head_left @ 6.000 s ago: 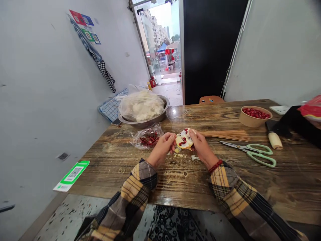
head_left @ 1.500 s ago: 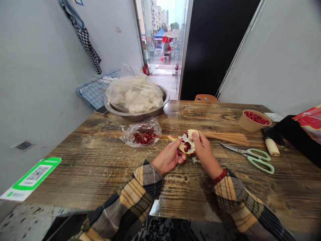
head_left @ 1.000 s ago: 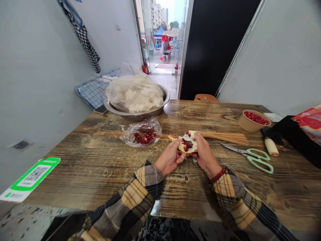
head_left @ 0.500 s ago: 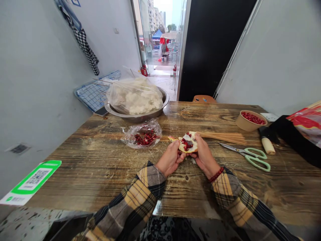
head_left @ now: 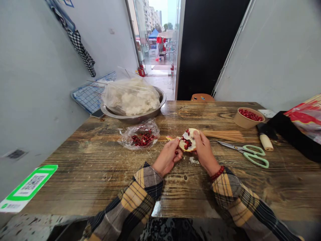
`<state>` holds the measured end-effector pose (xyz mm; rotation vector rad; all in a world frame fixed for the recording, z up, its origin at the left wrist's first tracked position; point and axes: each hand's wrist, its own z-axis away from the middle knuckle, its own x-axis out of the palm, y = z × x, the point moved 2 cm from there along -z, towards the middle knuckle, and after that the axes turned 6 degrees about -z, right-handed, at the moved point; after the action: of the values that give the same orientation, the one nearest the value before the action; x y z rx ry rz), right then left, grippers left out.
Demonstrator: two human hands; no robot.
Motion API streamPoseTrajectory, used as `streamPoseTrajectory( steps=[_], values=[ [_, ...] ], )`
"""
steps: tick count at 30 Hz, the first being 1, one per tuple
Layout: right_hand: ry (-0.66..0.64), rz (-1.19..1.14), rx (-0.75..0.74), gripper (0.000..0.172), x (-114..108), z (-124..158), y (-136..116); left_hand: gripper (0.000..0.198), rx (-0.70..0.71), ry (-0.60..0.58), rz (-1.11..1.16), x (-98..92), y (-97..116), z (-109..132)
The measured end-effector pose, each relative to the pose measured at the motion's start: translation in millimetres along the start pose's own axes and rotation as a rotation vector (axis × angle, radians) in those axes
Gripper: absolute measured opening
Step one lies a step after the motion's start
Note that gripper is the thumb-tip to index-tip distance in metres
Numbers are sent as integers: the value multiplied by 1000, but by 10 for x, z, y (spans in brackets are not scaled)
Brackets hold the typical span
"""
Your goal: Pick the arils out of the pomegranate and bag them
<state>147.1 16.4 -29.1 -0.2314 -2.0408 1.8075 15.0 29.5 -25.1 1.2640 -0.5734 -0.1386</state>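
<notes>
Centrally in the head view, the right hand (head_left: 205,152) grips a pomegranate piece (head_left: 190,142) by its right edge, thumb pressed onto the pale inside and the other fingers behind the rind. The piece is tilted, its cut face toward the camera, with dark red seeds clustered on its left half. Just left of it, the left hand (head_left: 168,158) has its fingers curled and its thumb tip at the piece's left edge; a red seed shows by the fingers, but whether they pinch it cannot be told. A rind scrap (head_left: 169,138) shows just above that thumb. Pale crumbs (head_left: 193,160) lie on the wooden table (head_left: 112,180) below the piece.

Left of centre, a clear plastic bag (head_left: 122,138) holds more red seeds, near a metal basin (head_left: 140,118) at upper left bearing a large translucent bag (head_left: 132,97) of whitish stuff. Right of the hands lie thin wooden sticks (head_left: 225,135), with green-handled scissors (head_left: 253,154) below them, blades pointing left. Towards the right edge stand a brown paper bowl (head_left: 245,121) full of red seeds and, just below it, a tool with a pale wooden handle (head_left: 266,142). At lower left, a green-bordered code card (head_left: 30,187) sits by the table's edge.
</notes>
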Motion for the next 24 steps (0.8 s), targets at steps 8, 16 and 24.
streamPoseTrajectory(
  steps=[8, 16, 24],
  values=[
    [-10, -199, 203, 41, -8, -9, -84, 40, -55, -151, -185, 24, 11, 33],
    [-98, -319, 360, 36, -20, -39, -47, 35, 14, -162, -272, 31, -15, 44],
    [-144, -370, 434, 35, -27, -44, 2, 36, 64, -189, -306, 25, 8, 33]
  ],
)
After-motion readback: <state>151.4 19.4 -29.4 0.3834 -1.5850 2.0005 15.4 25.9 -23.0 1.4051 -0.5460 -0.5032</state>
